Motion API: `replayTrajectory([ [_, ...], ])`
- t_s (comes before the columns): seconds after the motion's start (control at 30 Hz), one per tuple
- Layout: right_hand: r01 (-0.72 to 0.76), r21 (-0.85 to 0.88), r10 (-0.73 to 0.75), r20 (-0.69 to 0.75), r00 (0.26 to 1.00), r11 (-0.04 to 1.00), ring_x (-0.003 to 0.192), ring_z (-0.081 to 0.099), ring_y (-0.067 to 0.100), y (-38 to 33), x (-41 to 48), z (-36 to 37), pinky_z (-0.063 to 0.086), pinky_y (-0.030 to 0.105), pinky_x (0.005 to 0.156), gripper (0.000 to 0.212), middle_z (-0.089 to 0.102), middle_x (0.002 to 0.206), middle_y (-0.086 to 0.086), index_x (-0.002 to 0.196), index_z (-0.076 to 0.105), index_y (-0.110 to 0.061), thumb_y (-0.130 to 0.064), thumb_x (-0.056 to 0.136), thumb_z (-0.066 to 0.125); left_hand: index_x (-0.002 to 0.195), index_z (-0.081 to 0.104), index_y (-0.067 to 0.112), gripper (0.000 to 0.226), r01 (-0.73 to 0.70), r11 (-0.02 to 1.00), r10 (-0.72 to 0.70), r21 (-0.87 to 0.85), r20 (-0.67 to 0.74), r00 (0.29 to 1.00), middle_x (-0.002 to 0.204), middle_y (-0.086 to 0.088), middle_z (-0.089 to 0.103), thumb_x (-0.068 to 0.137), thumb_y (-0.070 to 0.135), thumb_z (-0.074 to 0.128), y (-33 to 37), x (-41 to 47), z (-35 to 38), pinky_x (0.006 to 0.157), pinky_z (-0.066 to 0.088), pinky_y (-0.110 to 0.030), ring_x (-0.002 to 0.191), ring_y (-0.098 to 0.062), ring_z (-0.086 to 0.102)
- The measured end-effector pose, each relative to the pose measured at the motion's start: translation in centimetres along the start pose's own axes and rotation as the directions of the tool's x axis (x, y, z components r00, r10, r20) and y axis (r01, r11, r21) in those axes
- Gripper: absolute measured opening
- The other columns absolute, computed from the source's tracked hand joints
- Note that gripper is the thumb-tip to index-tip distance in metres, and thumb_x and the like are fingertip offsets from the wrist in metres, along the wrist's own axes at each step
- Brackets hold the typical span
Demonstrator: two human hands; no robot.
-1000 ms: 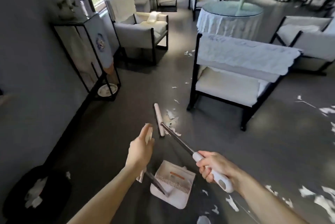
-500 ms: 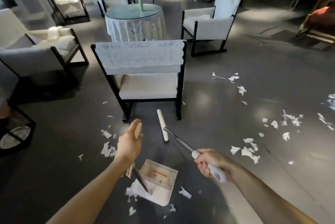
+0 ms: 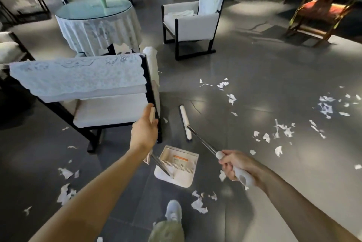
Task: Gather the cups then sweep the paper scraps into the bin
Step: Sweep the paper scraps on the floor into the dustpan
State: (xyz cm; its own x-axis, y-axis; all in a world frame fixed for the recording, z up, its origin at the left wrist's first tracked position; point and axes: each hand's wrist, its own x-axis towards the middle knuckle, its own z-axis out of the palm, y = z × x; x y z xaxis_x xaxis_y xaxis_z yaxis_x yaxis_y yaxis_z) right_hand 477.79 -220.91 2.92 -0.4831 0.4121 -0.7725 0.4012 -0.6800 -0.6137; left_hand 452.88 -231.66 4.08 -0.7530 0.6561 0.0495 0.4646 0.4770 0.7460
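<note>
**Turn towards unswept scraps**

The left hand (image 3: 144, 134) grips the dustpan (image 3: 177, 165) by its upright handle, the pan low beside the chair (image 3: 94, 92). The right hand (image 3: 234, 163) is curled round the broom (image 3: 185, 122) grip, its head just beyond the pan. Within the last second the view has swung right: the bin has left the frame, and paper scraps (image 3: 282, 130) now lie scattered ahead. Much sweeping probably remains.

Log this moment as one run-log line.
left hand: grips dustpan handle | right hand: grips broom handle | broom head: beyond dustpan | paper scraps: scattered on floor
</note>
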Motion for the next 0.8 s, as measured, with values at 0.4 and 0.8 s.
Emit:
replayTrajectory([
  [0.4,-0.034,0.032,0.035,-0.039,0.999,0.999,0.029,0.035,0.004,-25.4,19.3,-8.4,0.028,0.011,0.029,0.024,0.039,0.043,0.000,0.091,0.046,-0.015,0.008,0.093,0.041,0.128,0.033,0.039,0.043,-0.051,0.994,0.060,-0.096,0.084,0.995,0.100,-0.002,0.057,0.095,0.014,0.042,9.8,29.8,13.2,0.053,0.047,-0.021,0.071,-0.013,0.058],
  [0.8,-0.046,-0.141,0.057,0.075,0.996,0.989,0.030,0.037,0.004,-54.3,42.4,-18.3,0.029,0.011,0.030,0.022,0.042,0.044,0.001,0.094,0.044,-0.013,0.009,0.093,0.040,0.123,0.038,0.042,0.045,0.112,0.991,-0.117,-0.079,-0.065,0.991,0.097,-0.004,0.058,0.092,0.011,0.044,16.2,59.7,25.7,0.042,0.045,-0.023,0.063,-0.018,0.060],
])
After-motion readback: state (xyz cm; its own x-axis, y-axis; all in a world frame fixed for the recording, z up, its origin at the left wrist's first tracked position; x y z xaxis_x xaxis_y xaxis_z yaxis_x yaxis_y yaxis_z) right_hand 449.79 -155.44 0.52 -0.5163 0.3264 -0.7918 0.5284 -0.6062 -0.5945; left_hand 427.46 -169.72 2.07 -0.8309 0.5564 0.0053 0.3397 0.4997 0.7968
